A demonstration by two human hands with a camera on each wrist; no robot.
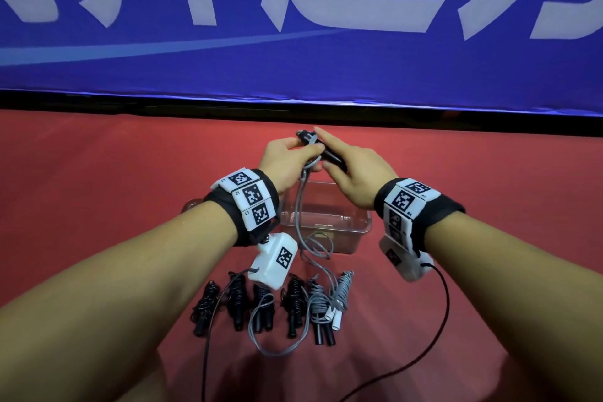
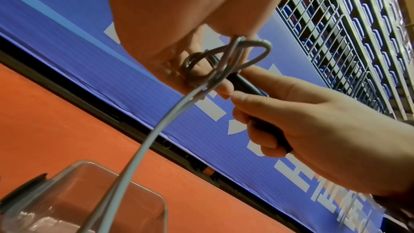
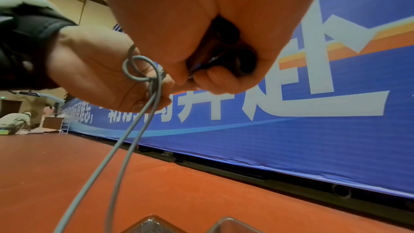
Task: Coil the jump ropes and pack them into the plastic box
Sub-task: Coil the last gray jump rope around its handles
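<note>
Nearest me, coiled jump ropes (image 1: pixel 261 303) lay in a row on the red floor (image 1: pixel 98 173), their thin cords wound round stubby handles, with the clear plastic box (image 1: pixel 326 222) just beyond. Above it my right hand (image 1: pixel 355 173) gripped two black handles (image 1: pixel 332 158) while my left hand (image 1: pixel 287 160) pinched the smooth grey cord (image 1: pixel 301 206). Only the left wrist view showed the cord's loops (image 2: pixel 224 59) by the fingers; farthest stood a blue banner (image 1: pixel 293 59).

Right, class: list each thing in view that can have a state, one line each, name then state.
Left hand: pinching grey cord.
Right hand: gripping black handles.
Grey cord: mostly uncoiled, hanging to the floor.
Black handles: held together, raised above the box.
Plastic box: open, no rope packed inside.
Other ropes: bundled, on the floor.
</note>
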